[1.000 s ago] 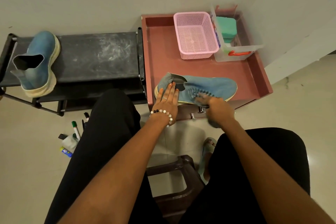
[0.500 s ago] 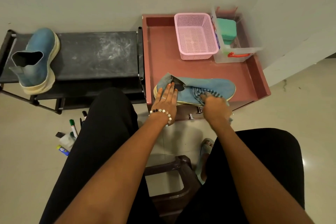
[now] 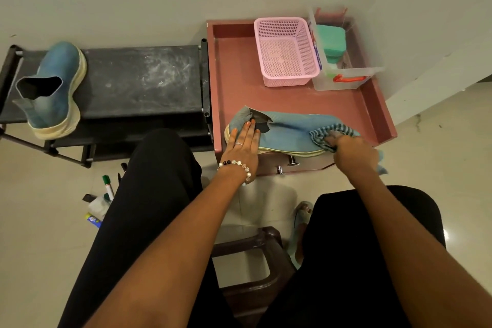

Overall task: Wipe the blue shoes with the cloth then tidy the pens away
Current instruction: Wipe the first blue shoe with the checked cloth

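The left hand (image 3: 243,145) lies flat, fingers straight, on the heel of the near blue shoe (image 3: 287,132) to pin it on the red surface (image 3: 239,82), so the right hand (image 3: 354,152), fingers bunching the cloth (image 3: 323,134), can rub its toe. The pens (image 3: 107,186) wait on the floor, far left.

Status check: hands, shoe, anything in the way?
Left hand flat on heel of shoe, steadying it. Right hand grips cloth at the toe. Second shoe on rack, pens on floor. Nothing blocking.
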{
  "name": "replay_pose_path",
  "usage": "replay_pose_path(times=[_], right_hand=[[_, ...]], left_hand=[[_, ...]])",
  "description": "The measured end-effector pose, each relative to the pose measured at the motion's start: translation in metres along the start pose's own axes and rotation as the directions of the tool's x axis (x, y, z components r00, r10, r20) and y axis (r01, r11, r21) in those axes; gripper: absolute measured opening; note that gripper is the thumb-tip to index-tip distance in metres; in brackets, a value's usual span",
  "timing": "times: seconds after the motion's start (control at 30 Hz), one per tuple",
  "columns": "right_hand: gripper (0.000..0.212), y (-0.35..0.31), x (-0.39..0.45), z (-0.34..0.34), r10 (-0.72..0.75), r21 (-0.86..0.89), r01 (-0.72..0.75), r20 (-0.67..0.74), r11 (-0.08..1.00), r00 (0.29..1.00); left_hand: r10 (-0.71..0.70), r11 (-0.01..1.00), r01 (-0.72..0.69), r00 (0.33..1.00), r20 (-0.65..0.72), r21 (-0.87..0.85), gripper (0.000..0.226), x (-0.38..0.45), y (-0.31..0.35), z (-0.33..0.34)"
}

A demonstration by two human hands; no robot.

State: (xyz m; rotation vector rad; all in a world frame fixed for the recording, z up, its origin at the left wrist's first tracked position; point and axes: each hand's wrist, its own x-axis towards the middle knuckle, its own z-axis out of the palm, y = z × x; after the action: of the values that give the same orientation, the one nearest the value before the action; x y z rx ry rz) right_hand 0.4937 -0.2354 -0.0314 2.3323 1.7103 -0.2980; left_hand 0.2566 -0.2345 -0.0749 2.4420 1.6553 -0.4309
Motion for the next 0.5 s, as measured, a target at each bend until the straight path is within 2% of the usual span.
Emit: replay_pose_path(times=[0.07, 0.17, 0.23, 0.3, 0.37, 0.4, 0.5], right_hand=[[0.032, -0.029, -0.008, 0.009, 0.039, 0.033, -0.038, -0.039, 0.999, 0.998], [0.029, -0.075, -0.033, 0.020, 0.010, 0.193, -0.011, 0.005, 0.981, 1.000], [0.029, -0.088, -0.036, 0.021, -0.066, 0.293, 0.052, 0.038, 0.955, 0.997], [0.037, -0.079, -0.026, 0.017, -0.201, 0.399, 0.152, 0.084, 0.904, 0.976], [0.049, -0.056, -0.018, 0.013, -0.300, 0.605, 0.167, 0.126, 0.778, 0.945], [0.054, -0.044, -0.018, 0.009, -0.301, 0.726, 0.103, 0.149, 0.680, 0.942], [0.053, -0.016, -0.019, -0.002, -0.167, 0.927, -0.146, 0.213, 0.345, 0.963]], left_hand=[[-0.009, 1.000, 0.009, 1.000, -0.003, 0.006, 0.072, 0.000, 0.001, 0.001], [-0.009, 1.000, 0.009, 1.000, -0.019, 0.002, 0.069, 0.001, 0.002, 0.003], [-0.013, 1.000, 0.013, 1.000, -0.016, -0.009, 0.067, 0.002, 0.001, 0.002], [-0.005, 1.000, 0.005, 1.000, -0.007, -0.016, 0.066, 0.001, 0.001, 0.002], [0.009, 0.999, -0.009, 1.000, -0.017, -0.043, 0.067, 0.001, 0.000, 0.003], [0.016, 0.998, -0.017, 0.999, -0.029, -0.055, 0.067, 0.001, -0.001, 0.003], [0.055, 0.996, -0.060, 0.996, -0.064, -0.068, 0.071, 0.000, -0.007, 0.004]])
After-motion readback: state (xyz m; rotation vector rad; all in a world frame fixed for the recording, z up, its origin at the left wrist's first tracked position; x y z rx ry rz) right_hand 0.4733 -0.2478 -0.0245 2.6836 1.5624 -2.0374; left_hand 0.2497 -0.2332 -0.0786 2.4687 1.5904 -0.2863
